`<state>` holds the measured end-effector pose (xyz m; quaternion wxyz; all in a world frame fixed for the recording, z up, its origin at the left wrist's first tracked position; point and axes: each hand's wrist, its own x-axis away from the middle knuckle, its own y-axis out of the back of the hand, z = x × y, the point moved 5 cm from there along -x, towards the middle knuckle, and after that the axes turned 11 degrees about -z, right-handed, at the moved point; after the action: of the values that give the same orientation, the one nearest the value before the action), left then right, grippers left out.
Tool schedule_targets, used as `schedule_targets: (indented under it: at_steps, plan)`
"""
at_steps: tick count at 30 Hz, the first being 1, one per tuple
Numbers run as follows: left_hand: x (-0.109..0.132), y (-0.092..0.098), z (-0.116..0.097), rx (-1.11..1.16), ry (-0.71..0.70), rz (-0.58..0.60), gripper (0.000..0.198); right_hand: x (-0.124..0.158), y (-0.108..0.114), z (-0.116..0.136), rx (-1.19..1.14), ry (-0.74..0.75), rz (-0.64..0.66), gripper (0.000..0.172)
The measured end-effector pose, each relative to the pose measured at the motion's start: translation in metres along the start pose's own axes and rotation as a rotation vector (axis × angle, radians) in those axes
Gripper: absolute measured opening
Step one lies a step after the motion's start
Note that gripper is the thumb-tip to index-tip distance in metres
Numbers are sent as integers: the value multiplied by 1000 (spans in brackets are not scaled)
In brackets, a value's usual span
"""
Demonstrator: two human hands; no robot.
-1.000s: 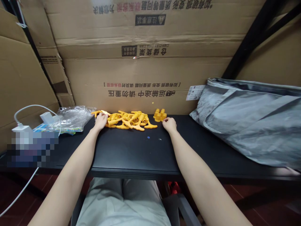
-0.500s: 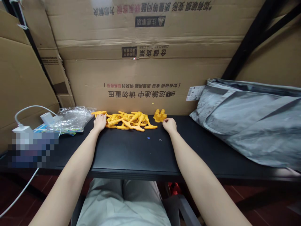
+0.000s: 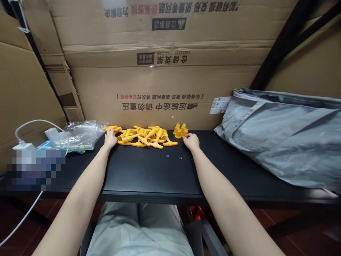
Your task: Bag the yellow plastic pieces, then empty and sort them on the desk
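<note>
Several yellow plastic pieces with curved crossbars lie in a pile [image 3: 151, 136] at the back of the black table. My left hand [image 3: 110, 138] is at the pile's left end, its fingertips at a yellow piece [image 3: 112, 127] there; its grip on that piece is hard to make out. To the right of the pile, a small group of yellow cup-like pieces [image 3: 180, 131] stands upright. My right hand [image 3: 191, 141] rests on the table just right of this group, its fingers curled in, and what they hold, if anything, is hidden.
Clear plastic packaging [image 3: 82, 135], a white charger [image 3: 25, 149] and its cable are at the left. A large grey bag [image 3: 282, 138] lies at the right. Cardboard [image 3: 160, 81] stands behind the black table [image 3: 151, 174].
My left hand has shifted slightly to the left along the pile's left end. My right hand keeps its place beside the cup-like pieces.
</note>
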<state>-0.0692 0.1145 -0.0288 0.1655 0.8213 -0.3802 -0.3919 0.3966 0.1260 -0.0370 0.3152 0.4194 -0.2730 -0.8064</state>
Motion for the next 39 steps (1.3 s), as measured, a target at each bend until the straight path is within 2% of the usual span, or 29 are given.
schedule_targets:
  at_steps: [6,13,18,22,30,33,35,39]
  plan:
    - [0,5,-8,10,-72,-2,49,2,3,2,11,-10,30,20]
    - [0,7,-2,-11,20,1,53,5,7,5,15,-21,49,22]
    - [-1,6,-2,-2,6,2,52,5,7,5,0,-18,34,22]
    - [3,7,-5,-84,-12,37,55,6,8,6,2,-31,56,23]
    - [5,13,-12,-126,-50,-21,40,8,11,9,4,-42,85,23]
    - [6,17,-25,-99,-167,-85,31,8,13,9,-6,-40,71,24]
    - [10,19,-41,-47,-292,-69,24,9,16,11,-14,-31,38,24]
    - [28,15,-75,19,-485,161,28,10,26,21,-16,16,-61,27]
